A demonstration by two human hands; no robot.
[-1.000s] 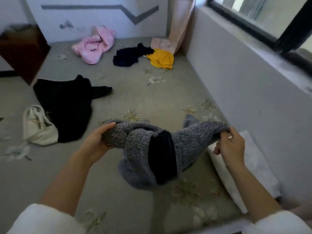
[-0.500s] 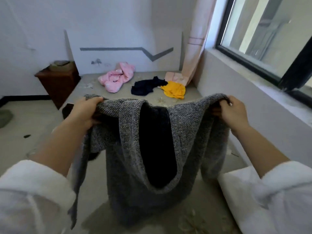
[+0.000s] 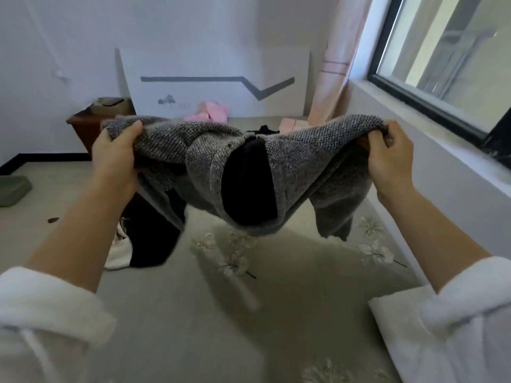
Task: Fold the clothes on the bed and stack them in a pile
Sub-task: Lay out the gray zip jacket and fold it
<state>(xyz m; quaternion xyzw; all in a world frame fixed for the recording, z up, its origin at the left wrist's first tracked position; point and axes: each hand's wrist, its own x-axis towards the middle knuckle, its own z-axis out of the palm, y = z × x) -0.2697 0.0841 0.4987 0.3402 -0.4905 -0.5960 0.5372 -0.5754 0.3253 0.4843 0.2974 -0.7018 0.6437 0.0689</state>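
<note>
A grey knitted sweater [image 3: 301,164] with a dark inner lining hangs in the air above the bed [image 3: 249,313]. My left hand [image 3: 117,150] grips its left shoulder and my right hand [image 3: 387,158] grips its right shoulder, stretching it between them at chest height. Its body and sleeves dangle below. A black garment [image 3: 150,239] lies flat on the bed at the left, partly hidden by the sweater. A pink garment [image 3: 210,113] lies at the far end, and a dark one [image 3: 264,130] peeks over the sweater's collar.
A white bag [image 3: 119,252] lies beside the black garment. A white pillow [image 3: 401,327] sits at the bed's near right corner. A wall with a window ledge [image 3: 442,128] borders the right side. A brown nightstand [image 3: 85,125] stands at the far left, beside a pink curtain [image 3: 331,78].
Both hands have lifted the sweater from low over the bed up to chest height and spread it wider. The hanging body has swung upward, and my view has tilted up.
</note>
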